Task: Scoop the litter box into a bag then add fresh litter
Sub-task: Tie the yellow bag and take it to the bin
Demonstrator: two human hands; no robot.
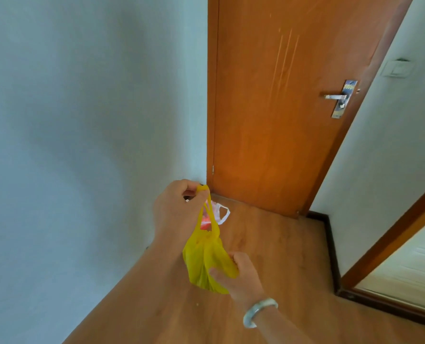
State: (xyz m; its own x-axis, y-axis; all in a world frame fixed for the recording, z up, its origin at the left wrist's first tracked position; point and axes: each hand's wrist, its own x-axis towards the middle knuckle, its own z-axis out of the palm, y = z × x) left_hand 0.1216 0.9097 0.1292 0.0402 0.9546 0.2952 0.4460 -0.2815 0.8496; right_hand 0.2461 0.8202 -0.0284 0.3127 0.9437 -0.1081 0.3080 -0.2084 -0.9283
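Note:
A yellow plastic bag [204,254] hangs in the air over the wooden floor, bulging at the bottom. My left hand [175,207] pinches its handles at the top, fingers closed on them. My right hand [238,274], with a pale bangle on the wrist, grips the bag's lower right side. Behind the yellow bag a white and red plastic bag [216,212] lies on the floor in the corner by the door. No litter box or scoop is in view.
A closed orange-brown door [281,108] with a metal lever handle [338,98] stands ahead. A pale wall [82,120] runs along the left. At the right, a second doorway [400,269] with a raised dark threshold opens onto a light floor.

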